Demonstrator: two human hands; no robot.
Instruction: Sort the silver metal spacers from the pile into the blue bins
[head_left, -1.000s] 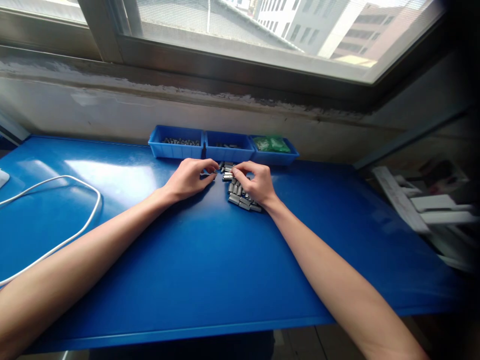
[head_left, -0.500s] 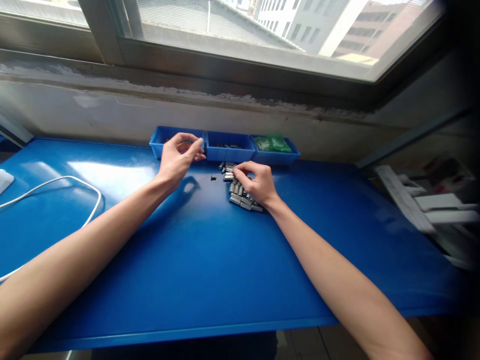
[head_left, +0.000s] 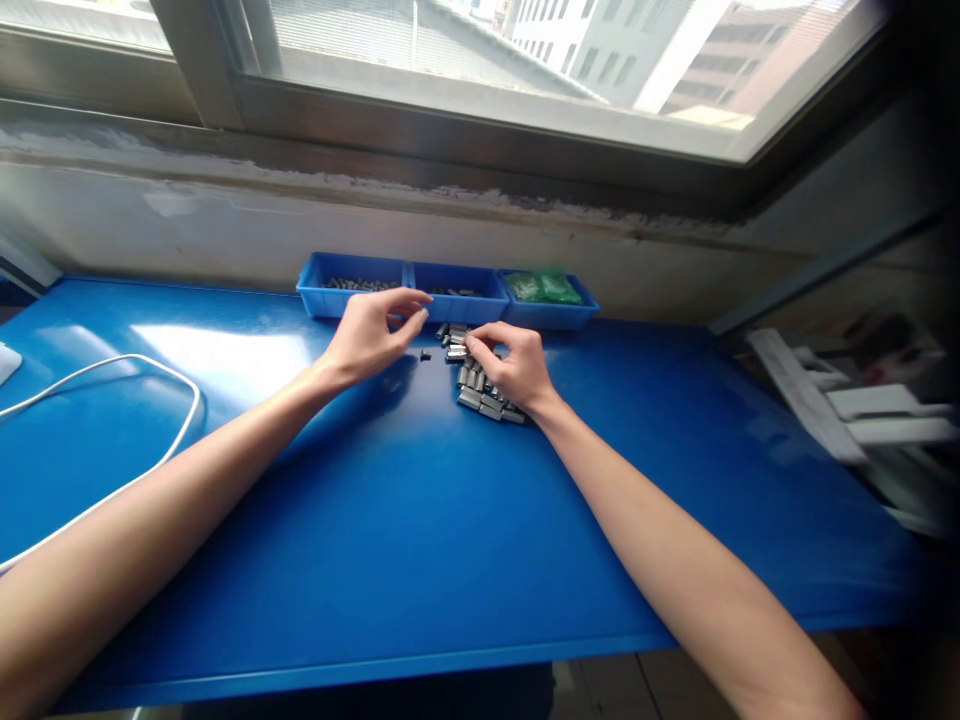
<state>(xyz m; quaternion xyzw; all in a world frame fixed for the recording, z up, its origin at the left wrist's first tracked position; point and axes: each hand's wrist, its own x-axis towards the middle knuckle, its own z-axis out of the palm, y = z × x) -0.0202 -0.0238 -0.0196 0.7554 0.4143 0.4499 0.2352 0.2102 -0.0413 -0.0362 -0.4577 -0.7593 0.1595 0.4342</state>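
Head view: two bare hands work above a blue tabletop (head_left: 420, 540), with three bins standing in a row just beyond them.
Left hand (head_left: 369, 332): raised near the left and middle bins, its thumb and forefinger slightly apart; nothing can be made out between them.
Right hand (head_left: 519, 368): curled low over the metal pieces, thumb and forefinger close together at their upper edge; whether it grips one or only touches it, I cannot tell.
Metal pieces (head_left: 490, 408): short, grey and bar-like, lying closely packed on the tabletop, partly under the right hand. Likely risk: a sideways nudge from that hand could push the packed pieces out of line, as they seem loose and smooth.
Small dark piece (head_left: 425, 355): alone on the tabletop between the hands, apart from the metal pieces. Its shape is too small to read. A brush from the left hand's fingers or wrist could send it sliding.
Left bin (head_left: 317, 303): holds many small metal parts. Reaching in without a clear look could bring out more than one, or let one slip from the fingertips.
Middle bin (head_left: 459, 310): a few parts lie inside. Its wall is near the left fingertips, so a low sweep could knock it.
Right bin (head_left: 559, 318): green plastic bags (head_left: 551, 288) fill it; they look unlikely to interfere.
White cable (head_left: 191, 412): looped beside the left forearm, which could snag and drag it.
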